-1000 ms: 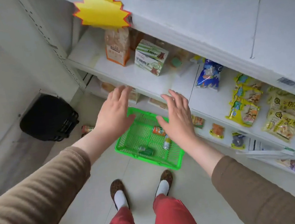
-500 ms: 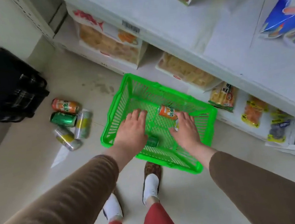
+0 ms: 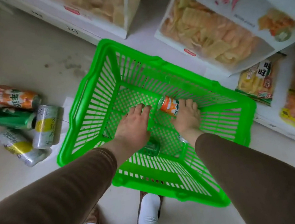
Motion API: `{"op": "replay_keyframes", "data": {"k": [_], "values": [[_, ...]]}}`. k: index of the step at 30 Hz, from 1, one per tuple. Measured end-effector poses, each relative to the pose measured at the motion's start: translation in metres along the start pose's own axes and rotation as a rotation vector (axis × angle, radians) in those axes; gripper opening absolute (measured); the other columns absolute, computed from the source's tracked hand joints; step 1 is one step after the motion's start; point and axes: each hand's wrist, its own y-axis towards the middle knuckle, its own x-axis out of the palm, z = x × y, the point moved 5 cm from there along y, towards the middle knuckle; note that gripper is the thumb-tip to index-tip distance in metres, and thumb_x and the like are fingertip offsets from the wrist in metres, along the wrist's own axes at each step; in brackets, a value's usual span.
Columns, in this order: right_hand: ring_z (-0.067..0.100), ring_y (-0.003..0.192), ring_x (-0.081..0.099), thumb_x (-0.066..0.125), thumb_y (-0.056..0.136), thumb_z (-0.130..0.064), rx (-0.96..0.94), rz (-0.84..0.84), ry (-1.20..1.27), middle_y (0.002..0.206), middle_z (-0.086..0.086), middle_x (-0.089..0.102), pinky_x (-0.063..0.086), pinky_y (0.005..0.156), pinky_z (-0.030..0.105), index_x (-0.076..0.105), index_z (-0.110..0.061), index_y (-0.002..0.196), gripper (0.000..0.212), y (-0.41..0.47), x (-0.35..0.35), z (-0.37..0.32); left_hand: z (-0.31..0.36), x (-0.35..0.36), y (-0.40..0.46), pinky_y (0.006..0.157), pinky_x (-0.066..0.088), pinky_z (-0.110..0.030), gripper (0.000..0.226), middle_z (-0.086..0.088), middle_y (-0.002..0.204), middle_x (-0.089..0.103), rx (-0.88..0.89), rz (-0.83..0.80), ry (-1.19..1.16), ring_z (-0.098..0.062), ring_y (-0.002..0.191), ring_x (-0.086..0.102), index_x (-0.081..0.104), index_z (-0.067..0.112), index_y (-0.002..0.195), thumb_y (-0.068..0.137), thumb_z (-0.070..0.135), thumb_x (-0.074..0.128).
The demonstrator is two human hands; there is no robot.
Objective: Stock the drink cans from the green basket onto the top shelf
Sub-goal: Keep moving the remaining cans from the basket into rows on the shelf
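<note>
Both hands have descended from above the rim to the floor of the green basket point(image 3: 93, 100), and the view has closed in as the person bends lower, so the top shelf is now out of frame. Left hand point(image 3: 132, 126) lies flat, fingers extended forward and holding nothing, directly above a green can point(image 3: 150, 148) that shows beneath the wrist. Right hand point(image 3: 187, 115) is pressed against the side of an orange can point(image 3: 169, 105); whether its fingers have wrapped the can cannot be told. A third, silvery can point(image 3: 182, 141) shows only partly under the right wrist. By judgement, the picking step is just starting and no can has yet been lifted. Basket walls are slotted, glossy moulded plastic over a lattice base; the cans are smooth printed metal cylinders lying on their sides, likely to roll if nudged. Four further cans point(image 3: 23, 121) lie clustered on the pale floor to the left, outside the basket. Crinkled snack bags point(image 3: 208, 35) fill the low shelves behind.
</note>
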Motion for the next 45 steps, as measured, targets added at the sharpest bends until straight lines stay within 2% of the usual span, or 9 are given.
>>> {"op": "replay_keyframes", "data": {"k": [3,8,12,17,20,26,31,38,45], "values": [[0.031,0.121,0.044,0.083,0.073,-0.05,-0.024,0.026,-0.08,0.126,0.009,0.05,0.039,0.1,0.042,0.053,-0.017,0.123,0.067,0.003,0.012,-0.011,-0.009,0.007,-0.001,0.114,0.034,-0.043,0.083,-0.007,0.152,0.028,-0.007,-0.011,-0.019,-0.026,0.139,0.03,0.017,0.018,0.152,0.085,0.027,0.066],[0.03,0.128,0.048,0.081,0.08,-0.04,-0.038,-0.116,0.022,0.134,0.009,0.057,0.036,0.103,0.039,0.048,-0.018,0.132,0.066,-0.002,0.036,-0.036,-0.02,0.004,-0.013,0.116,0.029,-0.04,0.084,-0.008,0.154,0.025,-0.036,-0.045,-0.028,-0.027,0.142,0.026,0.016,0.018,0.153,0.086,0.029,0.066],[0.03,0.111,0.059,0.085,0.073,-0.045,-0.006,-0.097,0.374,0.121,0.009,0.059,0.043,0.08,0.036,0.052,-0.019,0.126,0.068,-0.041,0.003,-0.049,-0.018,-0.02,-0.042,0.115,0.031,-0.041,0.085,-0.008,0.152,0.029,-0.071,-0.032,-0.057,-0.027,0.141,0.028,0.018,0.018,0.152,0.086,0.034,0.068],[0.026,0.102,0.064,0.088,0.065,-0.054,-0.088,0.04,0.617,0.116,0.005,0.068,0.051,0.081,0.037,0.052,-0.021,0.132,0.082,-0.124,-0.132,-0.055,0.004,-0.108,-0.114,0.111,0.035,-0.042,0.084,-0.01,0.148,0.032,-0.105,0.059,-0.109,-0.03,0.136,0.034,0.023,0.014,0.151,0.083,0.037,0.069],[0.025,0.094,0.066,0.089,0.063,-0.054,-0.144,0.064,0.668,0.108,0.0,0.068,0.052,0.078,0.038,0.05,-0.026,0.121,0.076,-0.177,-0.241,-0.057,0.027,-0.191,-0.167,0.109,0.037,-0.042,0.084,-0.011,0.144,0.037,-0.096,0.169,-0.167,-0.031,0.131,0.039,0.028,0.012,0.148,0.08,0.033,0.072],[0.005,0.103,0.056,0.092,0.06,-0.047,-0.352,0.297,0.693,0.117,-0.008,0.056,0.045,0.087,0.025,0.059,-0.031,0.122,0.072,-0.293,-0.486,-0.068,0.108,-0.394,-0.28,0.105,0.039,-0.042,0.079,-0.01,0.14,0.042,0.094,0.456,-0.197,-0.032,0.125,0.044,0.037,0.011,0.143,0.075,0.025,0.075],[0.011,0.102,0.057,0.094,0.06,-0.041,-0.38,0.487,0.815,0.116,-0.009,0.058,0.043,0.082,0.027,0.047,-0.034,0.118,0.075,-0.374,-0.647,-0.063,0.173,-0.533,-0.36,0.108,0.037,-0.039,0.078,-0.006,0.143,0.039,0.235,0.646,-0.22,-0.028,0.129,0.041,0.035,0.013,0.144,0.077,0.025,0.073],[0.018,0.112,0.056,0.094,0.062,-0.035,-0.44,0.643,0.846,0.125,-0.002,0.053,0.049,0.095,0.035,0.045,-0.031,0.127,0.082,-0.395,-0.78,-0.038,0.23,-0.629,-0.393,0.109,0.036,-0.039,0.075,-0.008,0.141,0.04,0.312,0.766,-0.165,-0.029,0.13,0.04,0.035,0.013,0.143,0.079,0.027,0.072],[0.024,0.13,0.043,0.088,0.073,-0.022,-0.455,0.569,0.729,0.136,0.0,0.048,0.041,0.109,0.038,0.042,-0.038,0.144,0.086,-0.33,-0.831,-0.021,0.277,-0.661,-0.35,0.108,0.038,-0.04,0.077,-0.006,0.144,0.038,0.278,0.747,-0.125,-0.028,0.132,0.037,0.032,0.016,0.146,0.081,0.03,0.071]]}}
